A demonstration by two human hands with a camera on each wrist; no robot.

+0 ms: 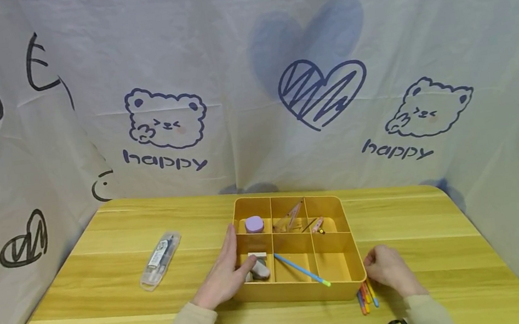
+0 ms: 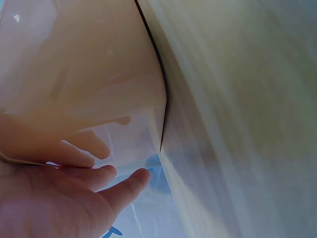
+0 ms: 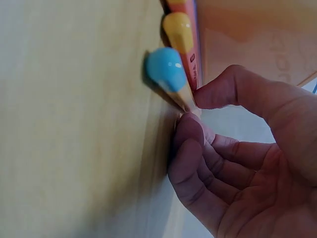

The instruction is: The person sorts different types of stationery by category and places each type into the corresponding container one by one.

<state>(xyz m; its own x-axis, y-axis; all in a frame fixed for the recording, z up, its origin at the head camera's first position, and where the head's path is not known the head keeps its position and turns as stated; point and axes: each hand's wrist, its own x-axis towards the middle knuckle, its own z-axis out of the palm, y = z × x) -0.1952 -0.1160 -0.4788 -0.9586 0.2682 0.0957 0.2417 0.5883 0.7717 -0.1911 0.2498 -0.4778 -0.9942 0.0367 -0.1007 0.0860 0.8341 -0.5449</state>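
A yellow organizer box [image 1: 297,291] with several compartments stands on the table. My left hand [image 1: 223,278] holds its left wall, thumb over the rim and fingers along the outside; the left wrist view shows these fingers [image 2: 124,191] extended beside the glossy wall. At the front right corner, my right hand [image 1: 390,268] pinches a blue-ended pencil [image 3: 166,69] between thumb and forefinger, low over the table. More pencils [image 1: 365,302] lie beside it along the box wall, one with a yellow end [image 3: 178,30].
In the box, a blue pencil [image 1: 302,270] leans over the front rim. Behind and beside it are a lilac round-cornered item [image 1: 254,224], a white-and-grey item [image 1: 260,270] and a pink pointed item [image 1: 317,225]. A clear case [image 1: 160,260] lies left on the table. Printed cloth hangs behind.
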